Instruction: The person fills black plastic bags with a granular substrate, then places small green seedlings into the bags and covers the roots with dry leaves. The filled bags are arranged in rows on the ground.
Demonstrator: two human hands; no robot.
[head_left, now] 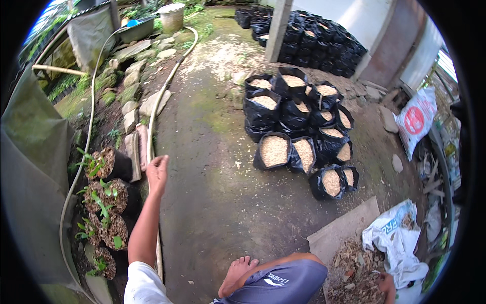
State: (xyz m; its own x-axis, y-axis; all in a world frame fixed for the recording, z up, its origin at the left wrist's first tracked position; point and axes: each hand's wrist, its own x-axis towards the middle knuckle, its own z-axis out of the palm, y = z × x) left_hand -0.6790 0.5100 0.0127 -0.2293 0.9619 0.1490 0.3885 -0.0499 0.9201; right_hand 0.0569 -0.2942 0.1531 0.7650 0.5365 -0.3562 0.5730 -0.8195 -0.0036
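Observation:
My left hand point(157, 175) is stretched forward above the ground beside a pale hose point(152, 130). Its fingers are curled together, and whatever may be inside them is hidden. To the left of that arm, several black bags point(132, 196) of brown chips hold small green plants point(105, 206). At the lower right, my right hand point(387, 285) is partly in view at the edge of a heap of brown wood chips point(354, 266), close to a crumpled white sack point(397, 245). The fingers of that hand are too small and indistinct to read.
Several black bags filled with pale chips point(276, 151) stand right of centre. More dark bags point(316, 43) are stacked by the wall behind a post point(278, 30). A white sack with a red mark point(416, 120) leans at the right. Stones point(130, 120) line the left side.

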